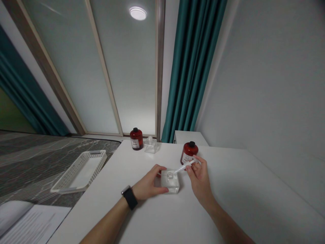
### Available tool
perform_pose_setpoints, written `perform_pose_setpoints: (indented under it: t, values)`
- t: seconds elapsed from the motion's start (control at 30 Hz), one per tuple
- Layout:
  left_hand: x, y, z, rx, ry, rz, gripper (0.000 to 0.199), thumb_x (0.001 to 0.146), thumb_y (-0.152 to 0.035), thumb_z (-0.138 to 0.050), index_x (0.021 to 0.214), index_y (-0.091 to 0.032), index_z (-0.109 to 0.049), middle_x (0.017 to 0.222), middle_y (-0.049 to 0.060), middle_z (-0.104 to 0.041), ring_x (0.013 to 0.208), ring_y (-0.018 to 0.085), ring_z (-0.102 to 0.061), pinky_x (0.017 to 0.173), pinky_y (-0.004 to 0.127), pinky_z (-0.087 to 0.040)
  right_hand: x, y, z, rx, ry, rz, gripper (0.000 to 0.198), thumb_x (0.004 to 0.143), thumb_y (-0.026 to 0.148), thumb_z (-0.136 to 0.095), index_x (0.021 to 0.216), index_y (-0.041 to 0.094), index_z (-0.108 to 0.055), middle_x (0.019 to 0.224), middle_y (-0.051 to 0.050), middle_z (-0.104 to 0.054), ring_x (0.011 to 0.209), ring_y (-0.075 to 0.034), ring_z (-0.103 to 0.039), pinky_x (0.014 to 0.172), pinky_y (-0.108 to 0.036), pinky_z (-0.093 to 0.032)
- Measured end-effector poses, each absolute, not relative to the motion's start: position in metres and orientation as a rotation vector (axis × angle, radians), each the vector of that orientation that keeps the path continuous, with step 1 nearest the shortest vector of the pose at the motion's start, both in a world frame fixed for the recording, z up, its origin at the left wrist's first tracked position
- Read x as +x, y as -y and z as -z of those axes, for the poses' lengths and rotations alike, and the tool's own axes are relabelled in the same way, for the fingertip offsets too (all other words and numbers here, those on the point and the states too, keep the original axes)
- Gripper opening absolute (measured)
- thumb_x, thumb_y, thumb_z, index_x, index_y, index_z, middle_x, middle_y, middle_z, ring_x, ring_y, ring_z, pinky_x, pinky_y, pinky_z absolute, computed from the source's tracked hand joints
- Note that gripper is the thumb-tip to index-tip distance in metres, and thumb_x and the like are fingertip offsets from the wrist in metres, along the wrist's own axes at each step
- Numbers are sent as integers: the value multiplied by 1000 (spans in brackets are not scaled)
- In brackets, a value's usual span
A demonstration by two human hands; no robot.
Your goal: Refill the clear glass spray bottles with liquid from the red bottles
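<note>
A square clear glass bottle (170,184) with an uncapped round neck stands on the white table. My left hand (152,183), wearing a black-banded watch, grips its left side between thumb and fingers. In my right hand (200,181) is a slim whitish syringe (183,167), pinched by the fingers and slanting down to the left. Its lower end is beside the bottle's neck; whether the tip touches the glass I cannot tell. Just behind my right hand stands a dark red bottle (190,150) with a black cap and pale label, partly covered by the fingers.
A second red bottle (136,139) and another clear glass bottle (150,145) stand near the far edge of the table (157,223). To the left, lower down, are a white perforated basket (82,171) and an open book (38,223). A wall rises on the right.
</note>
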State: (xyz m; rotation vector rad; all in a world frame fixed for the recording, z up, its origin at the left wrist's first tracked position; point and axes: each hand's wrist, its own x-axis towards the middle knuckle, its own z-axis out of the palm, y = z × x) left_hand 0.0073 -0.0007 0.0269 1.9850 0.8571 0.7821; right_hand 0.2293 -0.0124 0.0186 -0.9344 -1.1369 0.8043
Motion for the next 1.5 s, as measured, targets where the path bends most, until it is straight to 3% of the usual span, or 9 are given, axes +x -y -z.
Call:
perform_pose_setpoints:
  t: [0.67,0.87,1.0,1.17,1.23,1.5]
  values:
    - [6,0,-26,1991,-851,-776,59,74,-23,-77,126,-22,-50,120,8,-55,113,26,-54,97,42,-48,230,13,-17,-897,1143,-835,46,86,41,-69,121,28,-43,96,-3,-65,84,-18,-64,76,-33,-55]
    - [7,1,-28,1980,-866,-774,58,72,-23,-77,125,-21,-52,121,9,-56,113,27,-55,97,44,-48,239,13,-31,-882,1146,-889,57,85,40,-68,133,27,-41,96,-3,-67,84,-18,-65,78,-34,-55]
    - [8,1,-30,1963,-875,-775,58,72,-19,-77,124,-21,-52,120,9,-56,112,27,-56,97,44,-47,251,9,-31,-950,1143,-746,36,83,38,-69,112,25,-52,98,-5,-67,88,-21,-67,81,-38,-55]
    - [8,1,-30,1971,-872,-778,57,72,-17,-75,123,-22,-52,119,7,-57,112,26,-56,98,44,-47,254,2,-8,-1207,1517,-370,11,83,28,-62,85,24,-52,92,-5,-64,86,-23,-64,78,-38,-52]
    - [8,1,-31,1976,-867,-772,57,72,-17,-75,124,-22,-52,120,8,-56,113,27,-56,99,44,-47,251,-1,0,-1215,1621,-335,12,81,24,-60,76,24,-50,89,-4,-63,84,-23,-63,76,-36,-51]
    - [9,2,-33,1982,-890,-757,55,74,-20,-74,124,-22,-51,120,8,-57,114,28,-55,98,45,-47,248,-10,14,-1264,1723,-318,10,78,15,-55,83,24,-54,87,-2,-56,74,-20,-58,66,-32,-51]
